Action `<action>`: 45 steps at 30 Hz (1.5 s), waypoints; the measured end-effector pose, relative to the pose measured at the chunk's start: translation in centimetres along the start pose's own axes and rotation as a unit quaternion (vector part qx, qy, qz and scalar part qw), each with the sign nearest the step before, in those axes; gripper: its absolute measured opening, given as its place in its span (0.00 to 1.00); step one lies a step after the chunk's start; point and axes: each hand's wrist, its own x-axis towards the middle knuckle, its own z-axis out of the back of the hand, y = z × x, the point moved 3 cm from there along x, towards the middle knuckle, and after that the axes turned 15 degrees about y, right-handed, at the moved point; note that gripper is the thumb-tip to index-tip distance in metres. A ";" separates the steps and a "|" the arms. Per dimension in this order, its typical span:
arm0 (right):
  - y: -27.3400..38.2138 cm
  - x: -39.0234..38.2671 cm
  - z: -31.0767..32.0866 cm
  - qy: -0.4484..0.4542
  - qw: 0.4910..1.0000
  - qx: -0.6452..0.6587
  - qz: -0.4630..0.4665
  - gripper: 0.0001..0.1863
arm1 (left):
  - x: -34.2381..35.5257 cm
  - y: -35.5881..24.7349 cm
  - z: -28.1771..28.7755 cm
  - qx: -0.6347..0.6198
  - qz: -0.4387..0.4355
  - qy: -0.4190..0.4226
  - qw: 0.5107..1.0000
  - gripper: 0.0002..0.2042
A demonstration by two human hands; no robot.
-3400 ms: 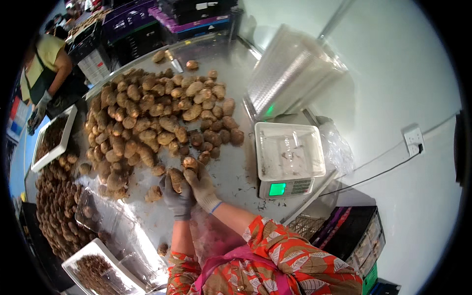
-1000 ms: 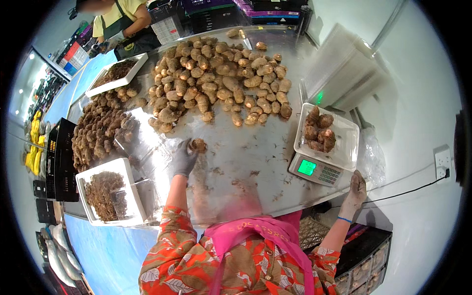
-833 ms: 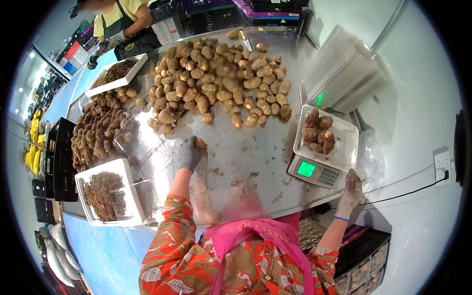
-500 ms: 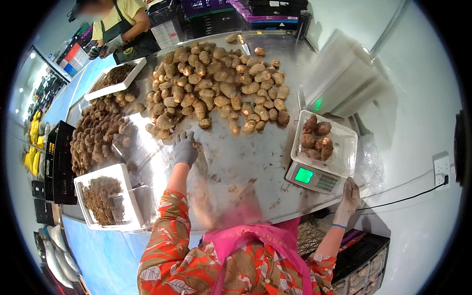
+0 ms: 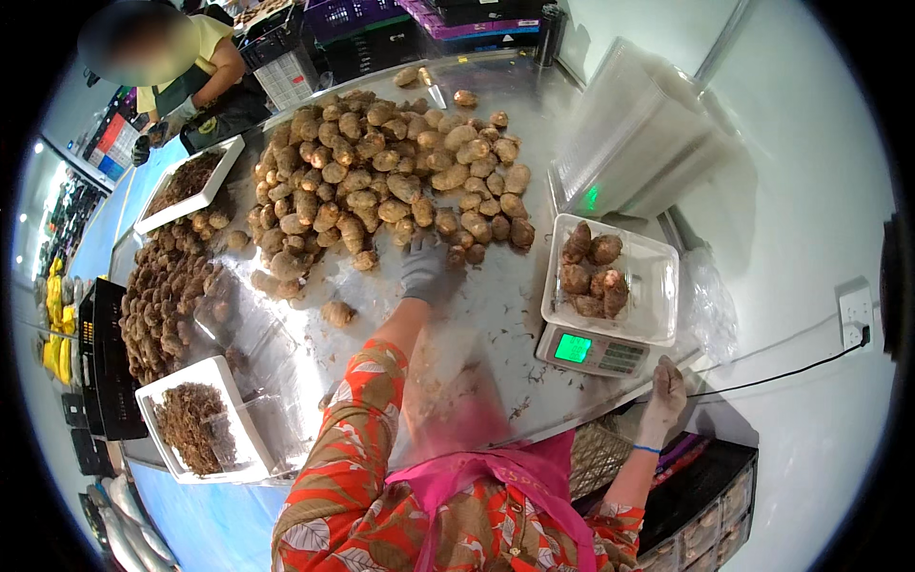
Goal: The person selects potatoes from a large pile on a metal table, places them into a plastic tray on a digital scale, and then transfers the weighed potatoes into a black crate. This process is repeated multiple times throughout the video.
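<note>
A large heap of brown taro tubers (image 5: 381, 162) covers the far middle of the metal table. My left hand (image 5: 425, 269), in a grey glove, reaches to the heap's near edge. Its fingers are stretched apart against the nearest tubers, with none visibly gripped. A single taro (image 5: 338, 313) lies apart, left of that hand. My right hand (image 5: 667, 386), its fingers curled together, hangs by the table edge beside the digital scale (image 5: 596, 350); nothing shows in it. On the scale rests a white tray (image 5: 658, 305) with several reddish-brown taros (image 5: 593, 276).
Darker tubers (image 5: 172, 296) are heaped at left, between two white trays of fibrous scraps (image 5: 195, 176) (image 5: 191, 424). Clear plastic containers (image 5: 629, 133) stand stacked behind the scale. A knife (image 5: 437, 95) lies beyond the heap. A co-worker (image 5: 205, 76) stands far left.
My left hand has moved right along the heap's near edge, and a lone taro now shows where it was. The view has shifted slightly. My right hand stays by the scale.
</note>
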 end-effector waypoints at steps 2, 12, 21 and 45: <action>-0.3 0.1 -0.7 0.001 0.998 0.059 -0.004 0.14 | 0.9 0.0 -0.8 -0.015 0.008 -0.004 1.000 0.28; -1.9 1.3 -1.5 0.009 0.999 0.035 0.014 0.12 | -1.7 5.0 -2.1 -0.017 0.008 -0.148 0.989 0.27; -2.2 2.1 -2.2 0.040 0.997 0.066 0.011 0.15 | 7.9 0.7 2.2 0.073 -0.022 0.074 0.994 0.27; -3.4 0.5 2.1 -0.001 0.999 0.049 -0.021 0.11 | -4.6 -12.1 1.6 -0.376 -0.238 -0.075 0.892 0.17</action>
